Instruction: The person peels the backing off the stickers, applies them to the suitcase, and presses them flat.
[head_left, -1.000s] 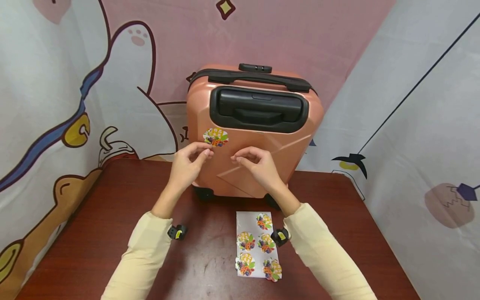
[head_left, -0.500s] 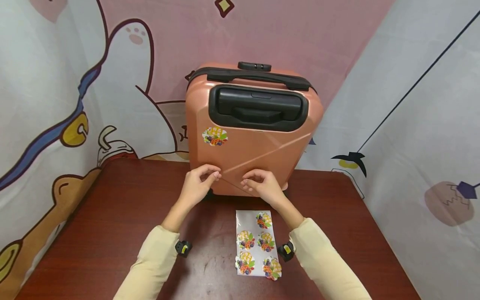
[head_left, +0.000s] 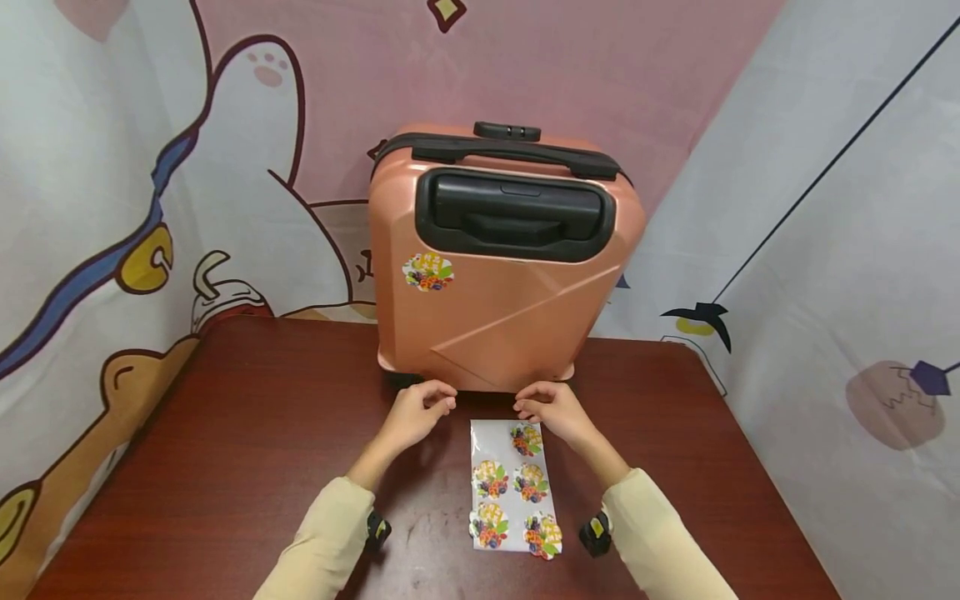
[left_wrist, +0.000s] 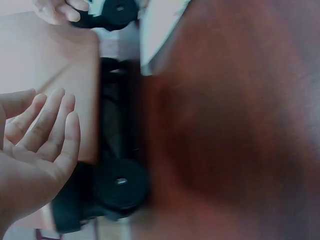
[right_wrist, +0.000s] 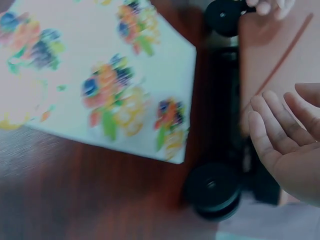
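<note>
My left hand (head_left: 418,414) hovers by the suitcase's lower left edge, fingers loosely bent with nothing between them. Opposite it, my right hand (head_left: 558,410) is just above the top right corner of the white sticker sheet (head_left: 483,442), also holding nothing. In both wrist views the fingers are relaxed and bare. Several colourful fruit stickers (head_left: 531,483) lie on the sheet; its upper left spot is blank. One fruit sticker (head_left: 428,272) is on the upper left of the pink suitcase (head_left: 510,308), which stands upright behind the hands.
The suitcase stands on a dark reddish-brown table (head_left: 262,433) with its black wheels (left_wrist: 121,184) toward me. A patterned cloth backdrop (head_left: 525,67) hangs behind and at both sides. The black telescopic handle (head_left: 517,208) is pushed down into its recess.
Both hands have moved down and toward me, from the suitcase front beside its sticker to near the sheet's far edge, and slightly farther apart. Suitcase, sticker and sheet stay in place.
</note>
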